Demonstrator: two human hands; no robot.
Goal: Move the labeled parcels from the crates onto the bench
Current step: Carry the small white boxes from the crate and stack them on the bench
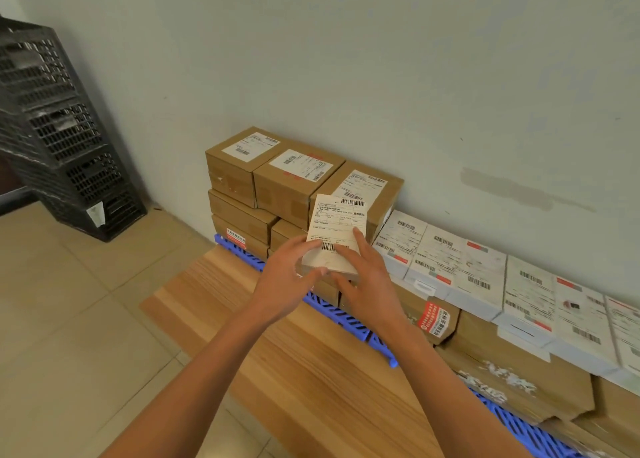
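both hands on one small parcel

left hand (291,270) and right hand (363,277) hold a small white labeled parcel (337,232) tilted up over the far edge of the wooden bench (311,371). behind it brown boxes (277,177) are stacked on a blue pallet (349,319) against the wall, white parcels (457,267) lined up to the right. black crates (59,128) stand far left.

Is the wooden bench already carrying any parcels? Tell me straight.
No: the wooden bench shows only bare planks, and the one white parcel off the stacks is in both hands above it.
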